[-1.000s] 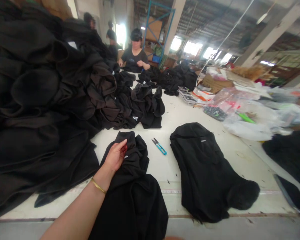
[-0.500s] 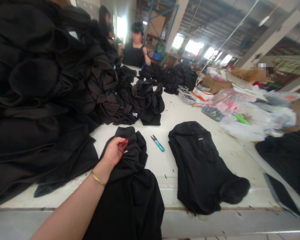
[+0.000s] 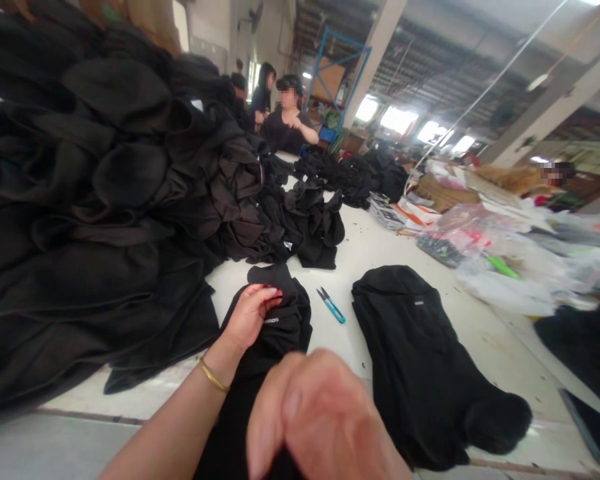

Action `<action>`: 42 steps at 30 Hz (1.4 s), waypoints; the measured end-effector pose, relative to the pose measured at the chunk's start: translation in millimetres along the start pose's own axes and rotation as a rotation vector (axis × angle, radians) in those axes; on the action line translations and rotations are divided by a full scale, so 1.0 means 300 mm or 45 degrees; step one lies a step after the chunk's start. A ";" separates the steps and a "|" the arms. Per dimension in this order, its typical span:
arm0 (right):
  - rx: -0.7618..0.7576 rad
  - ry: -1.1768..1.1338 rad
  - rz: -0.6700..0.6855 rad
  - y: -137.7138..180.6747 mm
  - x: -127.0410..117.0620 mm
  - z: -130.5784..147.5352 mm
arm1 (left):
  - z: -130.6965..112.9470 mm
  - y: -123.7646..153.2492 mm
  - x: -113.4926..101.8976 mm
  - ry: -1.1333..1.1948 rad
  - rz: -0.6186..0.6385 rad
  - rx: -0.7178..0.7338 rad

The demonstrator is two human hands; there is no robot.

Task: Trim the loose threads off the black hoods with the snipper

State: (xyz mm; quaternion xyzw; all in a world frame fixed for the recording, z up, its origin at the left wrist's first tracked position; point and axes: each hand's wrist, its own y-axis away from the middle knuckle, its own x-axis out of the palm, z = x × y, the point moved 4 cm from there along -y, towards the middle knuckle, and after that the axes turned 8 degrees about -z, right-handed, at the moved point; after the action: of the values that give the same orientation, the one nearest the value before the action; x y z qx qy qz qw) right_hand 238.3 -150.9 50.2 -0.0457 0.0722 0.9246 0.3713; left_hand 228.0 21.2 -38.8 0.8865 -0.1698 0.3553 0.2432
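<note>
My left hand [image 3: 254, 315], with a gold bangle on its wrist, pinches the upper part of a black garment [image 3: 293, 303] bearing small white lettering. The garment's lower part runs toward me and is partly covered by my hands. Close to the camera, in front of that garment, my right hand [image 3: 325, 417] looms large and blurred with its fingers bent; whether they hold anything does not show. Blue-handled thread snips [image 3: 333, 305] lie just right of the garment. Further right is a folded black garment [image 3: 410, 360] with a small white mark.
A high heap of black garments [image 3: 130, 167] fills the left of the white table [image 3: 375, 243]. Plastic bags [image 3: 510, 267] and papers lie at the right, with a dark flat tablet-like object [image 3: 590, 427] near the edge. Other people [image 3: 287, 127] stand at the far end.
My right hand has come into view at the bottom. My left hand keeps its pinch on the black garment. The whole view has shifted, so things sit lower and further right.
</note>
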 end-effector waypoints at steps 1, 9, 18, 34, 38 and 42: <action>-0.131 -0.028 0.012 -0.061 0.014 0.033 | -0.004 0.002 0.002 -0.015 0.013 0.015; -0.796 0.548 -0.167 -0.467 0.035 0.064 | -0.030 0.032 0.021 -0.227 0.127 0.129; -0.835 0.708 0.007 -0.515 0.084 0.122 | -0.078 0.053 0.085 -0.296 0.128 0.205; -1.003 0.970 -0.202 -0.472 -0.239 0.337 | -0.043 0.033 0.509 -0.433 0.587 0.095; -1.062 0.976 -0.138 -0.417 -0.262 0.337 | -0.027 0.037 0.526 -0.426 0.612 0.063; -0.859 0.861 -0.088 -0.426 -0.303 0.297 | -0.041 0.047 0.525 -0.388 0.599 0.017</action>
State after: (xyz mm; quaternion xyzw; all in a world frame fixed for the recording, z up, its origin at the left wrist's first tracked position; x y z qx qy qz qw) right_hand 389.6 -106.7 137.8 -0.4644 -0.1166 0.8167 0.3221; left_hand 323.2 -3.8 85.7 0.8674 -0.4033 0.2658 0.1199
